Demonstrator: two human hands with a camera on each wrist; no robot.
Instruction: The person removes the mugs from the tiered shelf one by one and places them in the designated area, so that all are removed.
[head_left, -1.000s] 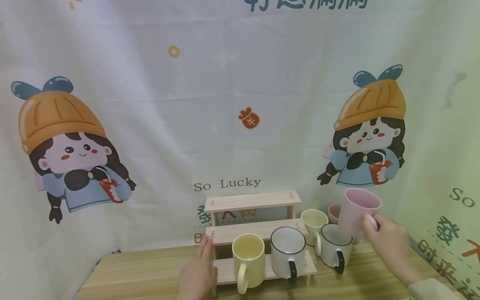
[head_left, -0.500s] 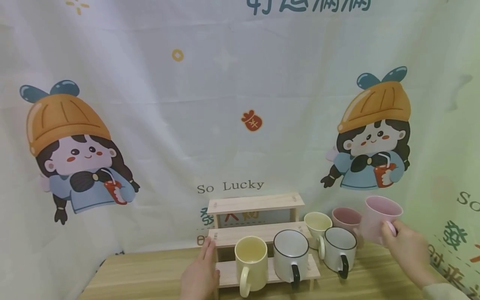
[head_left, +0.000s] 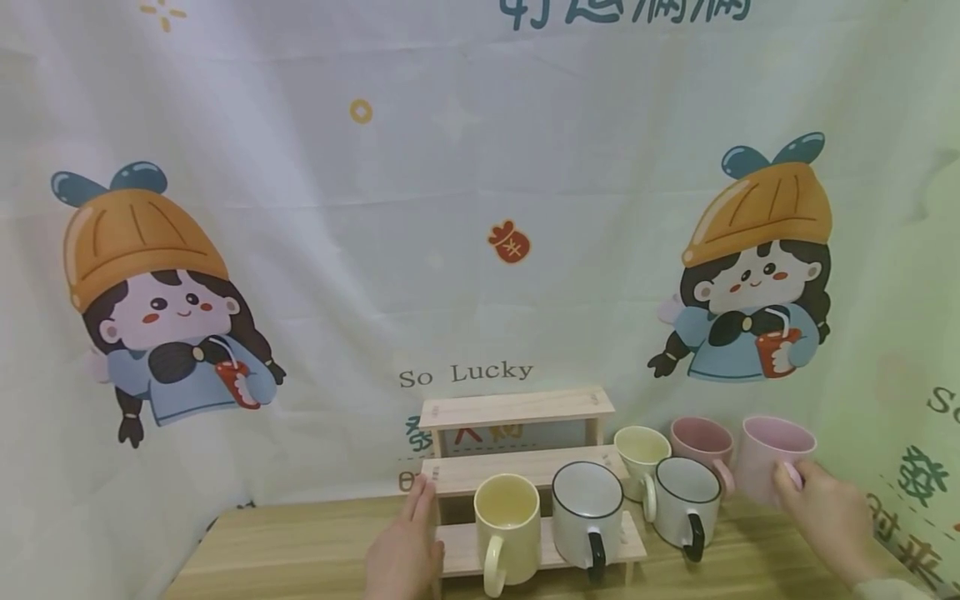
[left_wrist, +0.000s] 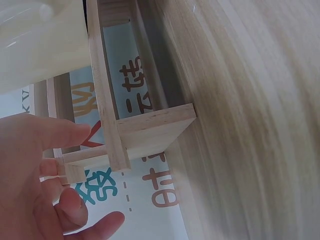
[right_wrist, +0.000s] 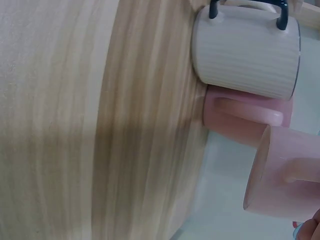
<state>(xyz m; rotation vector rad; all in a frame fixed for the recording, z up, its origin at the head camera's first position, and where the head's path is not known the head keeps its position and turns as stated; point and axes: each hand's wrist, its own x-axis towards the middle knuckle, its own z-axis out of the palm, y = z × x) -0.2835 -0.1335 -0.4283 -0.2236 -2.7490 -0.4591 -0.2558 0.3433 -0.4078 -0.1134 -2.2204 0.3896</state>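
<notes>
Right hand: by the right hand [head_left: 828, 504], the pink mug [head_left: 763, 471] is grasped at its handle, thumb uppermost.
Pink mug: it is held roughly upright at the far right, just right of the rose mug [head_left: 701, 442]; in the right wrist view its base is seen apart from the counter [head_left: 285, 542].
Left hand: nothing is plainly grasped by the left hand [head_left: 405, 537]; its fingers are laid straight at the left end of the rack [head_left: 517, 408].
Rack: on its near, lowest shelf, the yellow mug [head_left: 510, 529] is stood left of the black-handled mug [head_left: 579, 521].
Right-hand group: the cream mug [head_left: 637, 454], rose mug and a white mug [head_left: 678, 496] are set on the counter.
Mug placing: this is judged the step in hand; a level lowering is called for, the rose mug left unknocked, then release.
</notes>
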